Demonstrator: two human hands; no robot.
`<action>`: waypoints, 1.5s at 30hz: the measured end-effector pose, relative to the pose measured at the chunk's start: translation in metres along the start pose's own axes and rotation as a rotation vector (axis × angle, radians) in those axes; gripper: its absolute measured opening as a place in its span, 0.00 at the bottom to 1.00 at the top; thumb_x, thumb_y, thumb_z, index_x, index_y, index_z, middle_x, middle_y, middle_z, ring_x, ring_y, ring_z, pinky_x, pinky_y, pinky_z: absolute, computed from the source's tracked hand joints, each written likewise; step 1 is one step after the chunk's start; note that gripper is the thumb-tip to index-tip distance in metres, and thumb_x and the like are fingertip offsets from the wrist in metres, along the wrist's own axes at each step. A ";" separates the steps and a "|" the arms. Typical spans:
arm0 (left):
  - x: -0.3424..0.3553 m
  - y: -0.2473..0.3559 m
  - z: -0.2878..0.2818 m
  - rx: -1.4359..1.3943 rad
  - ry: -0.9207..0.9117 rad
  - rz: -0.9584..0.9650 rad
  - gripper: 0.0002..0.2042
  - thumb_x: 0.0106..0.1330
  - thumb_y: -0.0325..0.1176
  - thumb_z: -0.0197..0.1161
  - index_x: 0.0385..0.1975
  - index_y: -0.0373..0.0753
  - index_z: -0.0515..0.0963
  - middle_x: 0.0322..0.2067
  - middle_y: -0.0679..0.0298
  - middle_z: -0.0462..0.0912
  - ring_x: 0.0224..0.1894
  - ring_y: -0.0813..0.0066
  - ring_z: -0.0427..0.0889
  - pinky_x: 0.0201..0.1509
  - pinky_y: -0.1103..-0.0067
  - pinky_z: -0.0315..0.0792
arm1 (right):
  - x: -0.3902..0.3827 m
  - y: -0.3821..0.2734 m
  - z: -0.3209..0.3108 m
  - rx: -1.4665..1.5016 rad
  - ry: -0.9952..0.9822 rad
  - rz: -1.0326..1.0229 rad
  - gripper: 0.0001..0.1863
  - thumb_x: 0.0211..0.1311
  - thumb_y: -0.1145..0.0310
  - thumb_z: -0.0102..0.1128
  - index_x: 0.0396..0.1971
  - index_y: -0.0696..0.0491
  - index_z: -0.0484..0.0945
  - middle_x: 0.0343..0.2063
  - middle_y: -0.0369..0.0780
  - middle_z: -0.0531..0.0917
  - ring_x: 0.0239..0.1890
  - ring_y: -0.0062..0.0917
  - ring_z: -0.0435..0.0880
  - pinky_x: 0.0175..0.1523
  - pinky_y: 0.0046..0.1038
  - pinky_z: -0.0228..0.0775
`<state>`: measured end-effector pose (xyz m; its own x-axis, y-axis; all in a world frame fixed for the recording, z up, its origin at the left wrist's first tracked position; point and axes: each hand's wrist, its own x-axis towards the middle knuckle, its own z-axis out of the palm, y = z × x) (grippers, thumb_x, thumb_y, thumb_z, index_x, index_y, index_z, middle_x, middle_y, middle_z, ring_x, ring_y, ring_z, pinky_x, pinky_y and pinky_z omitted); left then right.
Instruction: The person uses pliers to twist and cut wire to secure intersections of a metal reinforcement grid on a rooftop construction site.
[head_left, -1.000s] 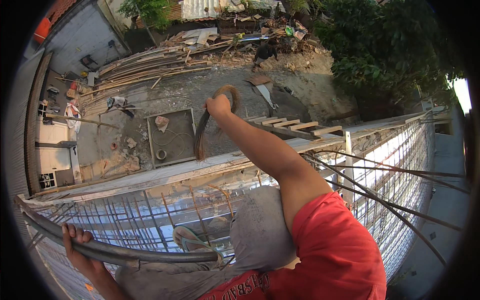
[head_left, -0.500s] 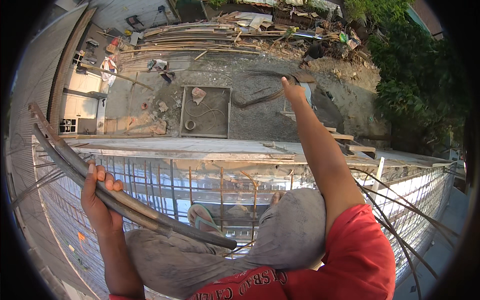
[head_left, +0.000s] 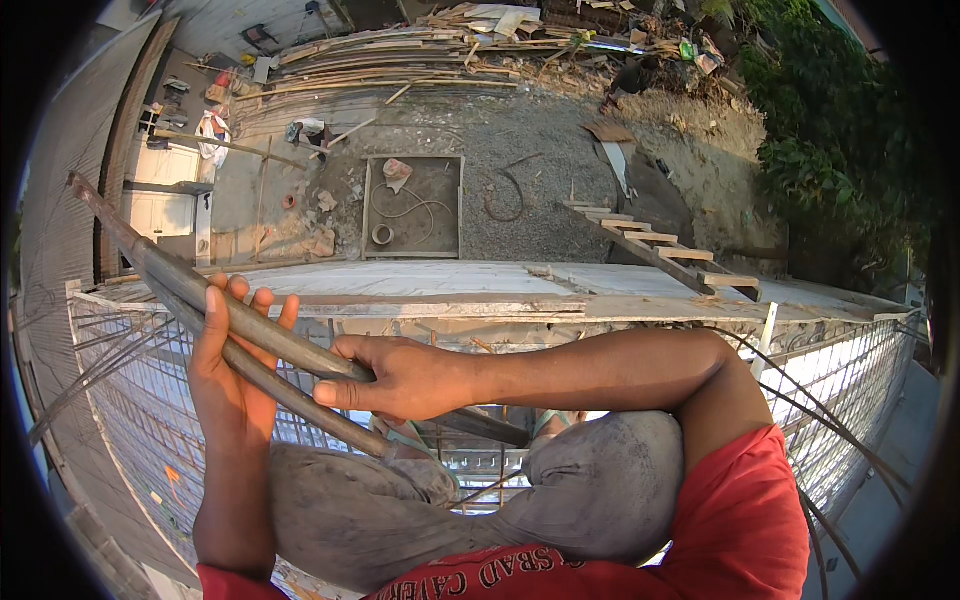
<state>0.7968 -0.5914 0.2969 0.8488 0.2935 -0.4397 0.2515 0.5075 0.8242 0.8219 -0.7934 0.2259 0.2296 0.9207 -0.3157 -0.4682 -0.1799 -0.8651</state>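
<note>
Two long grey metal pipes lie slantwise across my lap, one upper pipe (head_left: 285, 345) and one lower pipe (head_left: 290, 395). My left hand (head_left: 230, 385) supports both, thumb on the near side and fingers raised behind them. My right hand (head_left: 415, 378) is wrapped round the upper pipe, near the middle of the view. That pipe's far-left end (head_left: 85, 190) looks rusty and forked. Beyond my right hand a dark bar end (head_left: 490, 428) shows above my sandalled feet; whether it belongs to the upper pipe is partly hidden by the hand.
I sit high above a rebar grid (head_left: 130, 370), with loose bent bars (head_left: 840, 430) at right. A concrete ledge (head_left: 430, 285) runs ahead. Below are a wooden ladder (head_left: 660, 250), a framed mixing bed (head_left: 460, 210), gravel, stacked lumber (head_left: 380, 70) and two people.
My right hand has come back from reaching out ahead and taken hold of the upper pipe. The pipes have spread apart in my left hand. The dark strands over the gravel have mostly gone from view.
</note>
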 end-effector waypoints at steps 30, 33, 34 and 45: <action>-0.031 0.066 -0.050 -0.358 -0.186 0.003 0.20 0.83 0.39 0.37 0.58 0.27 0.62 0.36 0.61 0.64 0.30 0.79 0.66 0.24 0.85 0.69 | -0.151 0.341 -0.266 -0.687 0.645 0.884 0.18 0.64 0.63 0.57 0.33 0.66 0.82 0.25 0.48 0.87 0.25 0.33 0.89 0.41 0.35 0.82; -0.034 0.065 -0.048 -0.344 -0.176 0.003 0.20 0.83 0.40 0.37 0.58 0.27 0.63 0.36 0.61 0.64 0.30 0.79 0.66 0.24 0.84 0.70 | -0.140 0.342 -0.262 -0.730 0.566 0.918 0.17 0.63 0.64 0.57 0.34 0.66 0.83 0.24 0.46 0.87 0.25 0.32 0.89 0.41 0.34 0.82; -0.035 0.065 -0.047 -0.335 -0.171 0.004 0.20 0.83 0.39 0.38 0.58 0.27 0.63 0.36 0.61 0.64 0.30 0.79 0.66 0.24 0.84 0.70 | -0.135 0.338 -0.259 -0.729 0.571 0.941 0.18 0.64 0.64 0.57 0.34 0.67 0.83 0.23 0.46 0.87 0.24 0.32 0.88 0.40 0.34 0.82; -0.039 0.061 -0.044 -0.341 -0.155 0.007 0.20 0.83 0.39 0.37 0.58 0.26 0.64 0.34 0.62 0.62 0.29 0.79 0.63 0.24 0.85 0.67 | -0.136 0.327 -0.244 -1.171 0.356 1.007 0.23 0.67 0.58 0.58 0.44 0.66 0.78 0.48 0.56 0.81 0.54 0.49 0.81 0.58 0.42 0.75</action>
<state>0.7589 -0.5361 0.3485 0.9169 0.1845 -0.3538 0.0986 0.7545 0.6489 0.8458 -1.0619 -0.1091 0.5030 0.1694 -0.8475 0.3048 -0.9524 -0.0095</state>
